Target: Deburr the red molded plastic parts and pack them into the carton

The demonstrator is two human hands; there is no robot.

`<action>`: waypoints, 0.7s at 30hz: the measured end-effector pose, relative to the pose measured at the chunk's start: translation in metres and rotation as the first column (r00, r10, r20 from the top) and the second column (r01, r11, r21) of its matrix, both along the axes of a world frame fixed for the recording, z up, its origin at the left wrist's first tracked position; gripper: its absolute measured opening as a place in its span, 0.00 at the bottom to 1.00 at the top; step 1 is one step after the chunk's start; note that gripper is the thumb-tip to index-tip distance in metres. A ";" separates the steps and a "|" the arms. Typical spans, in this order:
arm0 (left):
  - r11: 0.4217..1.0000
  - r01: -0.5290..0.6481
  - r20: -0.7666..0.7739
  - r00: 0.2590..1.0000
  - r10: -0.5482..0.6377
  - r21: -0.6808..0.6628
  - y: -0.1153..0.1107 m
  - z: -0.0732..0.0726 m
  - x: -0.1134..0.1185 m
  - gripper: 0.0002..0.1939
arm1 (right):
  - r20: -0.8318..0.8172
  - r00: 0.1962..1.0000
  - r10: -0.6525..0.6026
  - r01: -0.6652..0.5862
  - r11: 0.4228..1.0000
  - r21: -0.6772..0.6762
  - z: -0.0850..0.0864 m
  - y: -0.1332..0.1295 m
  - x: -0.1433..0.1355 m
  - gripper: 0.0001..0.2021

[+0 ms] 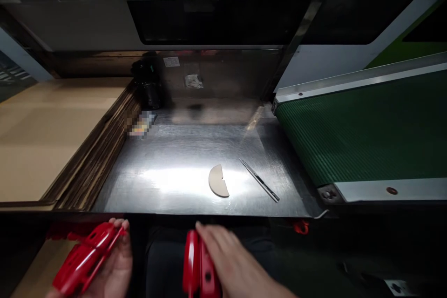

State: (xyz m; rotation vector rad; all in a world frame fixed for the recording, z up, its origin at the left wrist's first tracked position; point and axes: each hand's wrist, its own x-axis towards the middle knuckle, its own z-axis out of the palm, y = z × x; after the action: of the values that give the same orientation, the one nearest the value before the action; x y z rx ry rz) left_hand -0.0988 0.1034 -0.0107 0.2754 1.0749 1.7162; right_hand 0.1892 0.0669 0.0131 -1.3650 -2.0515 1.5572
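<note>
Below the front edge of the metal table, my left hand (120, 260) is closed around a glossy red plastic shell (82, 260) with slots and thin struts. My right hand (235, 258) grips another red plastic piece (191, 260), its fingers lying along the right side; this piece looks like two rounded halves side by side. The thumb and the lower part of that piece are hidden. On the table lie a beige half-disc (217, 182) with a small notch in its straight side and a slim metal tool (259, 179), both apart from my hands.
A stack of cardboard sheets (66, 116) stands left on the metal table (164, 195). Behind are a black object (148, 84) and a small bag (193, 81). At right runs a green conveyor belt (366, 125). A red ring-like item (301, 227) hangs below the table edge.
</note>
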 end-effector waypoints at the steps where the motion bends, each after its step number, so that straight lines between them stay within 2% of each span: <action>1: 0.997 -0.063 -0.004 0.998 0.064 0.046 0.004 0.010 0.005 0.46 | 0.098 0.994 -0.042 0.031 0.993 0.117 0.008 0.011 0.001 0.54; 3: 0.997 -0.066 0.038 0.997 0.064 0.039 0.014 0.024 0.014 0.43 | 0.251 0.955 -0.156 0.056 0.930 0.363 0.022 0.046 0.002 0.60; 4: 0.999 -0.034 0.070 0.997 0.032 0.020 0.018 0.027 0.018 0.41 | 0.302 0.926 -0.226 0.064 0.883 0.465 0.027 0.068 0.001 0.57; 6: 0.999 0.043 0.143 0.989 -0.043 0.003 0.025 0.028 0.025 0.36 | 0.312 0.912 -0.267 0.056 0.834 0.549 0.032 0.114 -0.007 0.54; 8: 0.995 0.093 0.189 0.977 -0.099 0.038 0.028 0.027 0.030 0.32 | 0.316 0.912 -0.260 0.032 0.814 0.580 0.033 0.153 -0.018 0.55; 10: 0.990 0.113 0.202 0.971 -0.128 0.084 0.028 0.027 0.036 0.28 | 0.323 0.915 -0.242 0.003 0.803 0.596 0.036 0.175 -0.029 0.56; 13: 0.988 0.118 0.204 0.969 -0.137 0.102 0.025 0.032 0.045 0.23 | 0.293 0.936 -0.197 -0.040 0.765 0.643 0.048 0.166 -0.043 0.48; 16: 0.989 0.116 0.194 0.972 -0.131 0.090 0.021 0.035 0.051 0.20 | 0.237 0.970 -0.049 -0.136 0.699 0.702 0.061 0.127 -0.058 0.30; 19: 0.991 0.129 0.141 0.981 -0.133 0.032 0.011 0.030 0.052 0.25 | 0.211 0.977 0.041 -0.193 0.607 0.771 0.062 0.090 -0.075 0.13; 20: 0.989 0.147 0.112 0.983 -0.146 0.004 0.007 0.027 0.052 0.28 | 0.192 0.981 0.035 -0.173 0.607 0.776 0.060 0.080 -0.079 0.11; 21: 0.981 0.193 0.078 0.979 -0.191 -0.023 0.001 0.025 0.051 0.31 | 0.153 0.988 0.019 -0.129 0.644 0.754 0.056 0.071 -0.082 0.12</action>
State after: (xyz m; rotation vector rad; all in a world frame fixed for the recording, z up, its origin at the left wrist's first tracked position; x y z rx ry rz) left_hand -0.0476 0.1048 0.0145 0.2840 0.9855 1.5252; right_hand 0.1076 0.1375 0.0690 -1.0440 -2.4257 0.4411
